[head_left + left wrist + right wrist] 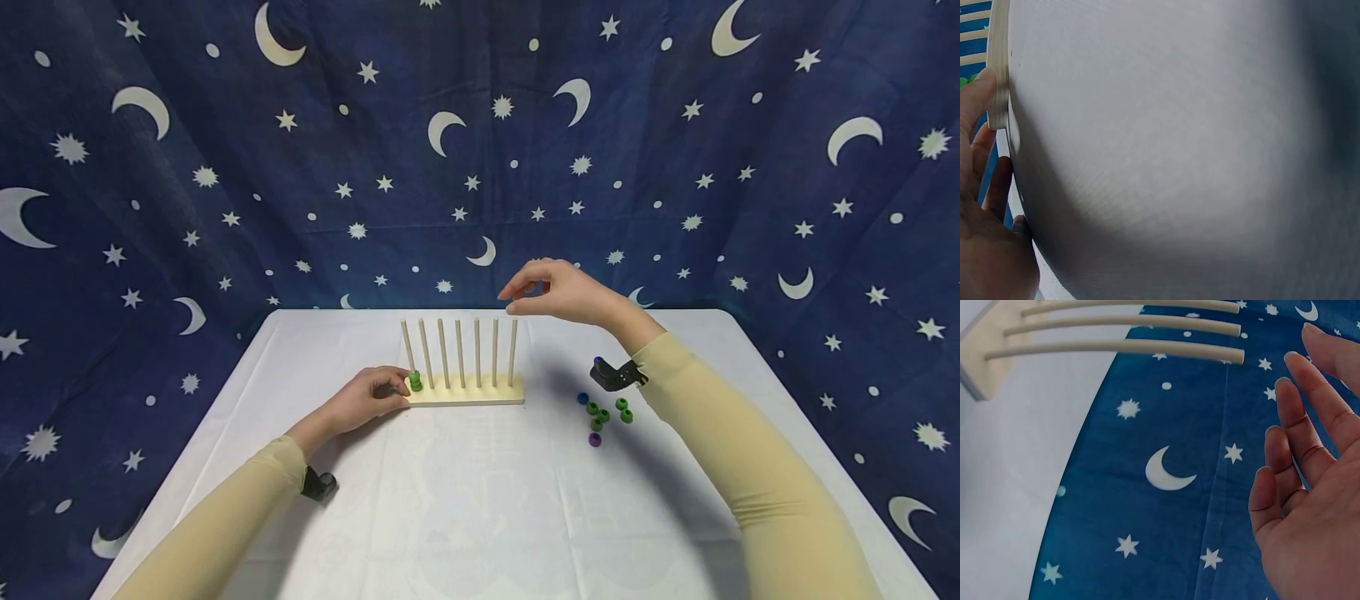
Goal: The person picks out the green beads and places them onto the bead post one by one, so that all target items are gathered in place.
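Note:
A pale wooden peg stand (467, 395) with several upright pegs is set on the white table. Green beads (416, 381) are stacked at the foot of its leftmost peg. My left hand (371, 398) holds the left end of the base; in the left wrist view the thumb lies on the base (998, 94) and a finger is at its end. My right hand (558, 292) is raised over the right end of the stand, fingers loosely curved and nothing between them. In the right wrist view its fingertips are apart from the tops of the pegs (1129, 349).
To the right of the stand lie loose beads: several green ones (603, 416), a blue one (582, 398) and a purple one (595, 439). A dark blue curtain (480, 167) with moons and stars hangs behind the white table (480, 500). Both wrists wear black cameras.

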`<state>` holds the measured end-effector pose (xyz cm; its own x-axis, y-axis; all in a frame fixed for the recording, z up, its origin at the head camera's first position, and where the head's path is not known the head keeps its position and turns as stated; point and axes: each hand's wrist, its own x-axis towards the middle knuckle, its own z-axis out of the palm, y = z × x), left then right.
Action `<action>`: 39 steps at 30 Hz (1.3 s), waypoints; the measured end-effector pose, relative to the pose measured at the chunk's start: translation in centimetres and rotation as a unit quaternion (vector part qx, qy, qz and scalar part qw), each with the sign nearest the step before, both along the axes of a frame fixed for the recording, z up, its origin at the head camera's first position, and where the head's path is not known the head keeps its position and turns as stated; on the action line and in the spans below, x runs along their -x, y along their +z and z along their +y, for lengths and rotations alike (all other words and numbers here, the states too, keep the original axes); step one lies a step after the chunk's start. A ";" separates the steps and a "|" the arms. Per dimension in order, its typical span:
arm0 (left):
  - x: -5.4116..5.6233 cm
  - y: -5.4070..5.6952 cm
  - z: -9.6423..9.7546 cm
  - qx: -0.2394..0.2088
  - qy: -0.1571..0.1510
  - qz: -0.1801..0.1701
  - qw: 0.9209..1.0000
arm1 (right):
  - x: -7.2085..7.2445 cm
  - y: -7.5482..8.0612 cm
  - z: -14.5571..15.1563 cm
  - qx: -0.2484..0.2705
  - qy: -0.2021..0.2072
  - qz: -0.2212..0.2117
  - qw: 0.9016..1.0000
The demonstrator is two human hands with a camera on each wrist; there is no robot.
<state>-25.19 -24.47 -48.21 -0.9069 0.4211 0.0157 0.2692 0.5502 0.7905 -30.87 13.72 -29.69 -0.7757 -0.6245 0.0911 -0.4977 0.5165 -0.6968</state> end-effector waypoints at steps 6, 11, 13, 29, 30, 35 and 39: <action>0.0 0.0 0.0 -0.001 0.003 0.000 1.000 | -0.3 -0.8 1.8 -0.015 -0.020 -0.015 1.000; 0.0 0.1 0.0 -0.005 0.006 -0.001 1.000 | -0.8 -1.8 3.3 -0.034 -0.034 -0.017 0.999; 0.0 0.0 0.0 -0.004 0.005 0.001 1.000 | -0.9 -2.3 4.0 -0.039 -0.037 -0.018 0.998; 0.1 0.3 0.1 -0.001 -0.001 0.001 1.000 | -2.6 -7.8 10.2 -0.051 -0.089 -0.055 0.993; 0.0 0.3 0.1 -0.002 -0.001 0.001 1.000 | -2.8 -8.1 10.7 -0.051 -0.093 -0.056 0.993; 0.0 0.1 0.0 -0.001 -0.001 0.006 1.000 | -3.8 -9.6 13.0 -0.058 -0.114 -0.052 0.990; 0.1 -0.1 0.0 0.000 -0.005 0.012 1.000 | -4.9 -10.5 14.6 -0.072 -0.134 -0.039 0.988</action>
<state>-25.27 -24.52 -48.32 -0.9016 0.4309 0.0387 0.2948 0.5464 0.7839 -25.96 28.36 -40.20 -0.9160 -0.3979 -0.0503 -0.2776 0.7194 -0.6367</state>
